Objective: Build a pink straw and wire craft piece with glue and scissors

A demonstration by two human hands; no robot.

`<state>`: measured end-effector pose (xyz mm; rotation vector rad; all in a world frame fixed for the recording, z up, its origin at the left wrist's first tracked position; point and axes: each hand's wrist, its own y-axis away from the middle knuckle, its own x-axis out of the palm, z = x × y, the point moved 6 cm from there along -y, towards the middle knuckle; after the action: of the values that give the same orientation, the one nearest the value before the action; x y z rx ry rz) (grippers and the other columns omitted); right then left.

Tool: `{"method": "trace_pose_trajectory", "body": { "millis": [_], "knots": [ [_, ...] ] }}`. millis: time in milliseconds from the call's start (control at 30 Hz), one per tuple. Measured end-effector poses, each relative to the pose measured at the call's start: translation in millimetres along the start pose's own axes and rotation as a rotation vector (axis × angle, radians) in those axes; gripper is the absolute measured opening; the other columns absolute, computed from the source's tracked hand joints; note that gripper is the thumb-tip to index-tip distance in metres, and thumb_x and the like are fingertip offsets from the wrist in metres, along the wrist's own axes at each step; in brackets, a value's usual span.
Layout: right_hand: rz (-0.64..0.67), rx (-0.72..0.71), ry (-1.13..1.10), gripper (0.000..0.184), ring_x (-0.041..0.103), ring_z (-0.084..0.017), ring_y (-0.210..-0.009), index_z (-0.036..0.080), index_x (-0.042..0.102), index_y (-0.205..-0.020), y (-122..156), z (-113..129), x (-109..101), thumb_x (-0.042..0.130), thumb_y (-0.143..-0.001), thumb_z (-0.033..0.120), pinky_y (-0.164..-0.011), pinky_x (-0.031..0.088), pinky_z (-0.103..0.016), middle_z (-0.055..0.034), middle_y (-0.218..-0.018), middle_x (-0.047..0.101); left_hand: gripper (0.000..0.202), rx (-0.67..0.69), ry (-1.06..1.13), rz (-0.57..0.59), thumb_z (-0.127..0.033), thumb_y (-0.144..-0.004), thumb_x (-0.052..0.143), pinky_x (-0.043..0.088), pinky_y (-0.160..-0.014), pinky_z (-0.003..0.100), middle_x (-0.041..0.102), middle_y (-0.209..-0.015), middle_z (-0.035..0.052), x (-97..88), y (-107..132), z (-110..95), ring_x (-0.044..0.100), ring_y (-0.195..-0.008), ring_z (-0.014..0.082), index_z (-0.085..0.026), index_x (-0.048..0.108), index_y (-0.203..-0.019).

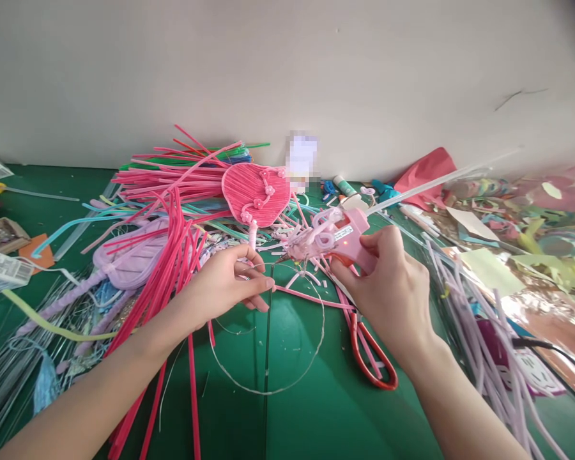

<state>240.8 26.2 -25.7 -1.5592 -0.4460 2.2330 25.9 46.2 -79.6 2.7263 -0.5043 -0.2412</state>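
Observation:
My right hand (388, 281) is closed around the grip of a pink hot glue gun (347, 237), its nozzle pointing left and a clear glue stick (441, 181) jutting out behind. My left hand (230, 284) pinches a thin wire ring (311, 354) near its top, close to the nozzle. The ring lies on the green mat (311, 415). Just beyond my hands rests a pink heart-shaped piece (253, 191) made of pipe cleaners.
Piles of pink and red pipe cleaners (172, 255) spread left. A lilac woven piece (134, 255) lies among them. Red-handled scissors (371, 358) lie under my right wrist. Paper scraps (531, 243) and pale tubes (479, 332) crowd the right. A wall stands behind.

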Motion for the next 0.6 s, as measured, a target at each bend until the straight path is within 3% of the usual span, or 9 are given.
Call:
{"method": "trace_pose_trajectory", "body": {
  "millis": [333, 600],
  "knots": [
    [0.01, -0.002, 0.035, 0.03, 0.058, -0.021, -0.058, 0.024, 0.045, -0.091, -1.2, 2.0, -1.5, 0.067, -0.073, 0.036, -0.05, 0.035, -0.027, -0.003, -0.074, 0.064, 0.035, 0.018, 0.008, 0.019, -0.035, -0.072, 0.08, 0.057, -0.059, 0.027, 0.072, -0.07, 0.0, -0.6, 1.3, 0.6, 0.074, -0.063, 0.0196, -0.02, 0.051, -0.084],
    [-0.006, -0.009, 0.058, 0.028, 0.058, -0.02, -0.057, 0.025, 0.044, -0.089, -0.6, 1.2, -3.7, 0.066, -0.073, 0.034, -0.05, 0.036, -0.028, -0.0021, -0.072, 0.064, 0.024, 0.051, -0.011, 0.005, -0.04, -0.085, 0.064, 0.054, -0.056, 0.026, 0.073, -0.078, 0.0013, 1.2, 4.3, -8.6, 0.074, -0.06, 0.0186, -0.02, 0.051, -0.083]
  ]
}}
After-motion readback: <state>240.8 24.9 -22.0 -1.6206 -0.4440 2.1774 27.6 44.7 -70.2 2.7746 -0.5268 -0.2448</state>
